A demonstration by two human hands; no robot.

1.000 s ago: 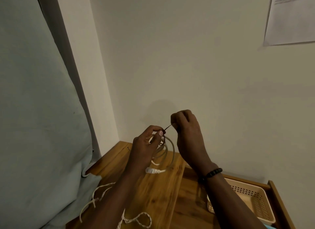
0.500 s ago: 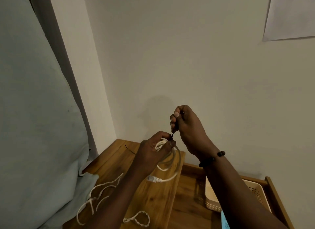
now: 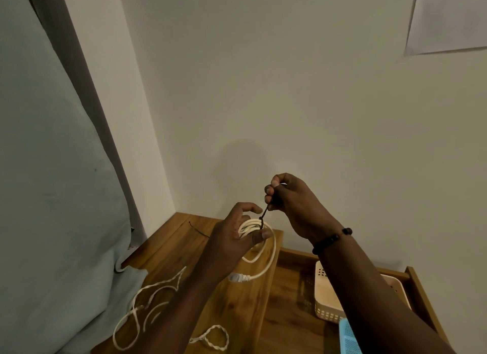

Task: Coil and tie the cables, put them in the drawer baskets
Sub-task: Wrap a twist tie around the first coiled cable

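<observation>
Above the wooden surface (image 3: 184,251), left hand (image 3: 232,237) clamps the coiled cable (image 3: 257,228); right hand (image 3: 292,203) pinches the black tie (image 3: 264,213)—pull straight, coil steady, until snug.

This looks like a room in a home, a plain corner rather than a workshop or lab. A wooden cabinet top (image 3: 181,251) fills the corner of bare painted walls (image 3: 290,103); left of it hangs pale cloth (image 3: 52,195), right of it sits an open wooden drawer (image 3: 292,314) holding plastic baskets (image 3: 325,298), and high above it a paper sheet (image 3: 448,19) is stuck to the wall.
</observation>
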